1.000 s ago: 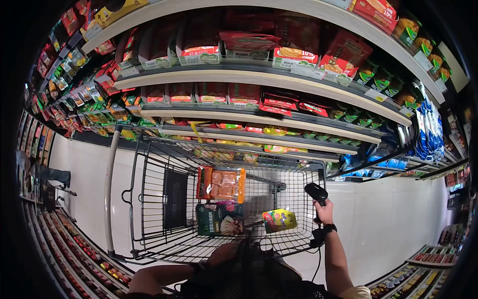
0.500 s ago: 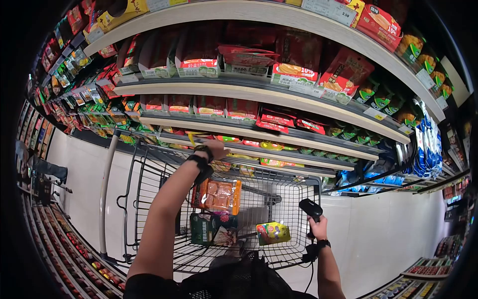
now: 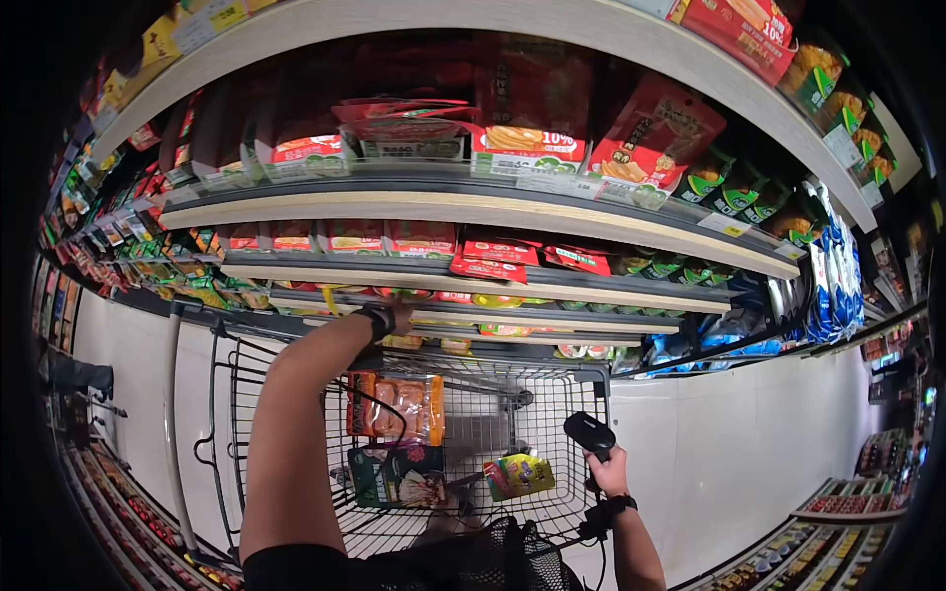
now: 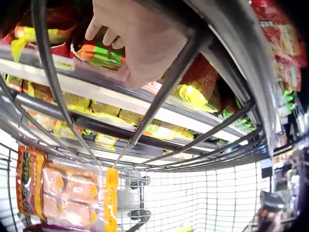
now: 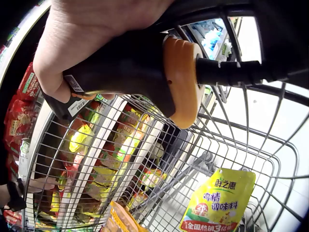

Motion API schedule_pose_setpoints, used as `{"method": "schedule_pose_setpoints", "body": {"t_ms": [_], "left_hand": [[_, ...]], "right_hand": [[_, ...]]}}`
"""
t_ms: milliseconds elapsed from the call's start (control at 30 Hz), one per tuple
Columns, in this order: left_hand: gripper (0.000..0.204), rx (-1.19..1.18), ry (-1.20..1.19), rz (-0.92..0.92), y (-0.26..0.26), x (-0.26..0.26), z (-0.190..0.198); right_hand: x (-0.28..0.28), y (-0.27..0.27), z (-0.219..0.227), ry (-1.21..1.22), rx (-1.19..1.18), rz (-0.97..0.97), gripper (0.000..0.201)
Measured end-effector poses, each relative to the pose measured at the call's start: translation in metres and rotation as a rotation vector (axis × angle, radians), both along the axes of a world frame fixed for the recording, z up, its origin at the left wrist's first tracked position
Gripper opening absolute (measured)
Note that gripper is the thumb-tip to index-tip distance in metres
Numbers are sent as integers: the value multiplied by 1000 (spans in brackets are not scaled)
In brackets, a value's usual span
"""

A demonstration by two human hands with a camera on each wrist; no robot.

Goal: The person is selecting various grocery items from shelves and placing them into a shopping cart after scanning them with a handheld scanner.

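The left hand reaches over the cart's far side to a low shelf. Its fingers extend over a green-and-orange packet in the left wrist view, thumb apart; contact is unclear. A black handheld device with orange trim is held in the right hand over the cart's right end. The wire cart holds an orange-edged clear pack, a dark green pack and a yellow pouch, which lies below the device in the right wrist view.
Shelves of red packets rise beyond the cart, with blue-and-white bags at their right end. A person's leg shows at the far left. More shelving stands at the lower right, across pale floor.
From near the body, the left hand has come up across the cart and out to the low shelf. The cart and the right hand with its device appear farther left and lower in the head view.
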State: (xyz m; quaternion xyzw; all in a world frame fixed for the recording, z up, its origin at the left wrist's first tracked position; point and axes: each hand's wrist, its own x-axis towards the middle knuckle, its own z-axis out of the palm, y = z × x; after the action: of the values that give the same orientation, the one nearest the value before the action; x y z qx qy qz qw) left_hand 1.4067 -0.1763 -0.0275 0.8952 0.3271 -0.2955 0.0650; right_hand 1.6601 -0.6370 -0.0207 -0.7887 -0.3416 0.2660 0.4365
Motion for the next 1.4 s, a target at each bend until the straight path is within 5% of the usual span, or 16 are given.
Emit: {"method": "schedule_pose_setpoints", "body": {"t_ms": [67,200,267,333,433,533,567,800,1267,1400], "left_hand": [[44,-264,44,-15,34,-19,-28],[50,-430,-104,-51,56,-57,-36],[50,-650,-9,611,65,-67,15],[53,-701,13,617,71,-74,10],[52,-342,-95,373,78,-65,1],[57,-346,-91,326,71,-39,-13],[53,-363,-321,153,68,-39,-25],[41,-142,-408,277,57,5,-65],[34,272,-821,503,39,-9,-101],[32,306,-463,272,38,8,-78]], "right_hand": [[-1,2,4,15,-14,-3,13],[0,-1,-5,27,22,27,14],[-1,0,7,8,-10,32,17],[-3,0,14,-5,-47,45,20],[1,-2,17,18,-120,34,22],[4,-1,18,-17,-107,48,22],[4,-1,19,-2,-70,55,23],[-3,-10,13,14,-22,8,11],[-10,-10,27,-4,-45,10,13],[-5,-17,11,-44,10,29,13]]}}
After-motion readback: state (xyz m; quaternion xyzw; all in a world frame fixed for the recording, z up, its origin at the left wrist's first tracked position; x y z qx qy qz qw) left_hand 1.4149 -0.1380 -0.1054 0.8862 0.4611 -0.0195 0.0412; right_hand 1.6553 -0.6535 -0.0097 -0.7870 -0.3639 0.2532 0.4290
